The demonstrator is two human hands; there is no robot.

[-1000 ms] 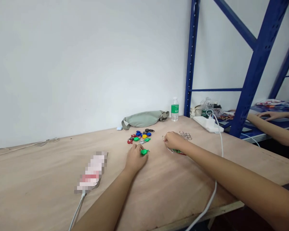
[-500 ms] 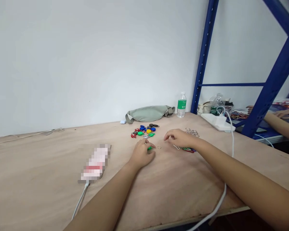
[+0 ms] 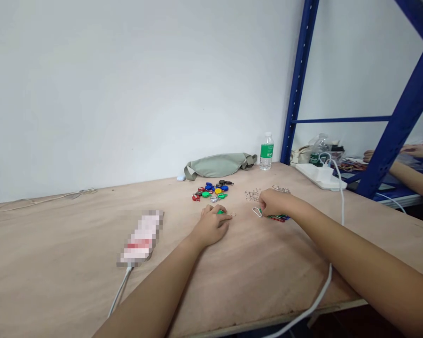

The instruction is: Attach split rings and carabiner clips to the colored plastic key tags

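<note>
My left hand (image 3: 213, 226) rests on the tabletop with its fingers stretched out over a green badge reel (image 3: 220, 212), which is partly covered. A fingertip lies close to a small metal split ring (image 3: 233, 214). My right hand (image 3: 277, 203) reaches down, fingers bent and drawn together, at a silver carabiner (image 3: 256, 212); its fingertips are partly hidden. Under and beside that hand lie red, green and blue carabiners (image 3: 278, 218). Behind it are loose split rings (image 3: 253, 195). Farther back, several coloured badge reels (image 3: 211, 191) form a loose pile.
A grey-green waist bag (image 3: 218, 165) and a water bottle (image 3: 266, 152) stand by the wall. At left lies a blurred-out phone-like object (image 3: 143, 237) with a cable. A white power strip (image 3: 319, 177), its cord and a blue rack post (image 3: 391, 122) are at right. Another person's arms (image 3: 409, 171) show beyond.
My right hand has moved right and down onto the carabiners, uncovering split rings behind it. My left fingers have stretched out toward the single ring.
</note>
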